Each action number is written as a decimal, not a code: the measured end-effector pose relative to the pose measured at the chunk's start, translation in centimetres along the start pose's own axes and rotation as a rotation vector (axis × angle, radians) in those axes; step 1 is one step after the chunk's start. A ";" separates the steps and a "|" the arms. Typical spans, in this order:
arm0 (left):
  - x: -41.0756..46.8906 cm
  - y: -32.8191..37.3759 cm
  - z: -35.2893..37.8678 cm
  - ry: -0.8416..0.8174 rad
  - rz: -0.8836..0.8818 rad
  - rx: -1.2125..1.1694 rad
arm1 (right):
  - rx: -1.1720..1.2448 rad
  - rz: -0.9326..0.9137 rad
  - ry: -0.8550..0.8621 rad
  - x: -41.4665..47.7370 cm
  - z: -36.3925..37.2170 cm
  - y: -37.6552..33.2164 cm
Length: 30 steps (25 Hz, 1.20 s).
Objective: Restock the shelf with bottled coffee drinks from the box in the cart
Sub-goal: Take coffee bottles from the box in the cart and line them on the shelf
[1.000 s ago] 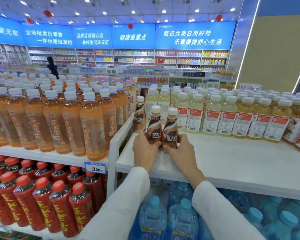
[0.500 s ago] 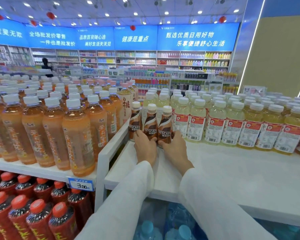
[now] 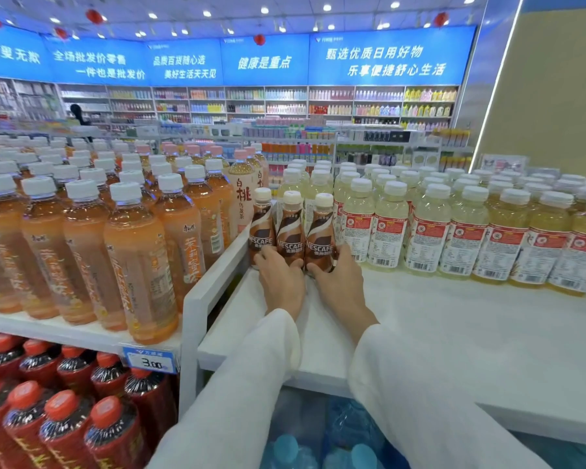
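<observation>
On shelf (image 3: 454, 333), coffee bottles (image 3: 318, 231) — hands (image 3: 283, 286) (image 3: 342, 286) gripping bases

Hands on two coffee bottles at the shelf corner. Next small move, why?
Probably let go: open the left hand and right hand and draw back. The middle coffee bottle and right coffee bottle stand upright on the shelf beside the third coffee bottle, roughly level with the front pale yellow bottles.
</observation>
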<state>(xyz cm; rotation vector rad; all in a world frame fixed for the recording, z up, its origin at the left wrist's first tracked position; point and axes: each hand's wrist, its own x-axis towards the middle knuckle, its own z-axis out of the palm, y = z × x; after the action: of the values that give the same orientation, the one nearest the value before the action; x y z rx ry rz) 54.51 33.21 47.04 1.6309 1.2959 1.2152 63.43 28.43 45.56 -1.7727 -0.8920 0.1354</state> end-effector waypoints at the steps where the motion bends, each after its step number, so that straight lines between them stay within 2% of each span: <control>1: 0.0 0.0 0.0 0.003 -0.006 0.000 | 0.009 -0.001 0.002 0.0 0.0 0.0; 12: -0.4 -0.1 -0.5 -0.003 -0.007 0.011 | 0.031 0.020 -0.042 -0.8 -0.5 -0.3; 17: -1.9 -0.6 -2.3 -0.080 0.033 0.045 | -0.120 0.033 -0.096 -3.5 -2.8 -0.4; 22: -5.7 -1.2 -6.1 -0.161 0.086 0.206 | -0.306 -0.017 -0.089 -8.5 -6.7 -1.1; 25: -8.9 -2.4 -9.6 -0.152 0.175 0.230 | -0.272 -0.068 -0.068 -12.6 -8.7 -1.4; 30: -15.1 -5.4 -16.4 -0.140 0.326 0.141 | -0.081 -0.120 -0.092 -21.3 -10.3 -1.7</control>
<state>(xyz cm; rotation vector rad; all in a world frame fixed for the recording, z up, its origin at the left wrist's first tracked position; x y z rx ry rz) 36.47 19.49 43.39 2.0515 1.0771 1.1912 52.56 7.39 44.24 -1.7944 -1.0811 0.1053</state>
